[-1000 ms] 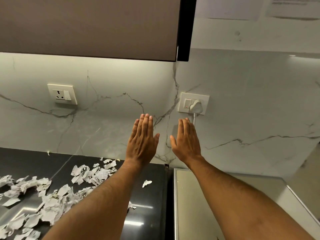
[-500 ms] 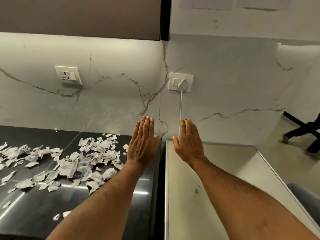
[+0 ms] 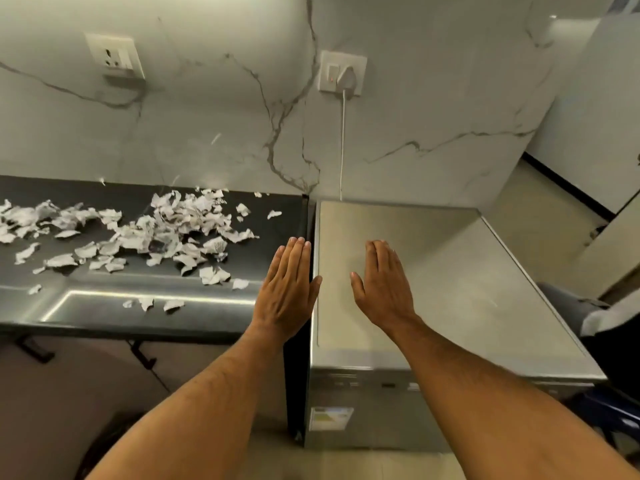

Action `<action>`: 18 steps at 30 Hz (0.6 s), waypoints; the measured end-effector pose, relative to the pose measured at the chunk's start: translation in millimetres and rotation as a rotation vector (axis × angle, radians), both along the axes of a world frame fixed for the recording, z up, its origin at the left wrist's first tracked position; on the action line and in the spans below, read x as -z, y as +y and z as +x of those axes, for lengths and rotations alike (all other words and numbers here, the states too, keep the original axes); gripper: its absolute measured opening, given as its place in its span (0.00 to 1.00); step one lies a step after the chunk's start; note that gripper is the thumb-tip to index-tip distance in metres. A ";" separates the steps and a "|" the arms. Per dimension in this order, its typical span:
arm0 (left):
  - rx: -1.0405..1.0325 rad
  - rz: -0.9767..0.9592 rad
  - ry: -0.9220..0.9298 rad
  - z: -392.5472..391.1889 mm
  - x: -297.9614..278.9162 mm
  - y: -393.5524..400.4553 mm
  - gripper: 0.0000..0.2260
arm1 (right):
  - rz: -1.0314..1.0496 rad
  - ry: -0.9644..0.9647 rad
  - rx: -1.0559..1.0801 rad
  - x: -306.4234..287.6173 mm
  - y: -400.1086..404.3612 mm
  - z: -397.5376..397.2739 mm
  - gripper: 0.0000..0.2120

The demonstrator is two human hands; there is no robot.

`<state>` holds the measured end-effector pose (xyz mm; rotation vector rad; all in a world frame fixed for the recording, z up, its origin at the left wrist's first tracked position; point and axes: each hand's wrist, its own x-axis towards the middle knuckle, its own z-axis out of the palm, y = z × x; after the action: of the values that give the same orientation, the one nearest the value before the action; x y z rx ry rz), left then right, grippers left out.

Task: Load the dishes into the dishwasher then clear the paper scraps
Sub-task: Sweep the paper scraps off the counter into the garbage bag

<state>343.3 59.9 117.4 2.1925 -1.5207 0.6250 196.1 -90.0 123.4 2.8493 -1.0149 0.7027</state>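
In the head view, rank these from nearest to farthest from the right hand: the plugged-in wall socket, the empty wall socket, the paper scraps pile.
From the right hand:
1. Paper scraps pile, on the dark counter to its left.
2. Plugged-in wall socket, on the wall straight ahead.
3. Empty wall socket, on the wall far left.

Both hands are held out flat, palms down, fingers straight and together, holding nothing. The left hand (image 3: 289,289) is over the right edge of the black counter (image 3: 104,306); the right hand (image 3: 384,285) is over the grey dishwasher (image 3: 467,289), which stands just right of the counter, its door shut. Paper scraps (image 3: 145,237) lie scattered over the counter's far left. On the marble wall (image 3: 433,98) a plug (image 3: 344,79) sits in a socket, its cord (image 3: 343,143) dropping behind the dishwasher. Another socket (image 3: 112,55) is further left.
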 end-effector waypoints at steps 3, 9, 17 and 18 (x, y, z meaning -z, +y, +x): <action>0.050 0.062 0.016 -24.4 35.2 17.8 0.27 | 0.031 0.047 0.007 30.0 15.0 -32.5 0.31; 0.093 0.189 0.076 -65.7 99.6 43.4 0.28 | 0.082 0.152 0.015 82.0 33.4 -83.7 0.30; 0.077 0.173 0.092 -104.1 151.1 48.0 0.31 | -0.026 0.129 -0.037 128.8 34.1 -121.8 0.27; 0.064 0.154 0.103 -106.8 153.2 47.7 0.32 | -0.051 0.120 -0.050 131.8 33.5 -124.5 0.26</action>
<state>236.5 107.6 -35.8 2.2398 -1.6263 0.3804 71.6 -56.5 -8.3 2.8424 -0.8985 0.5443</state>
